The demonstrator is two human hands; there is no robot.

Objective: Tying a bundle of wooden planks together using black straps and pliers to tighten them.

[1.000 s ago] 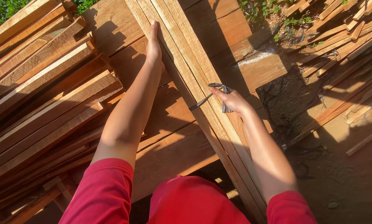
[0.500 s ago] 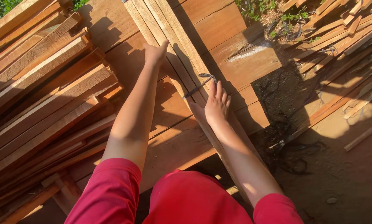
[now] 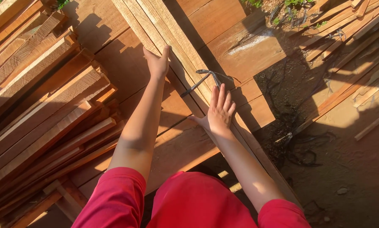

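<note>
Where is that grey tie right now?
In the head view, the grey tie wraps the bundle of wooden slats, just beyond the right hand, right of the left hand.

This is an outdoor lumber yard, lit by low, warm sun. Rough-sawn wooden slats (image 3: 41, 97) lie heaped in a loose pile on one side, with more scattered slats (image 3: 350, 29) across the way. Broad planks (image 3: 223, 29) form a stacked platform, and a tied bundle of battens (image 3: 172, 46) rests on top (a dark strap (image 3: 204, 80) binds it). Bare dirt ground (image 3: 346, 169) and green weeds (image 3: 291, 5) show the open-air setting.
</note>
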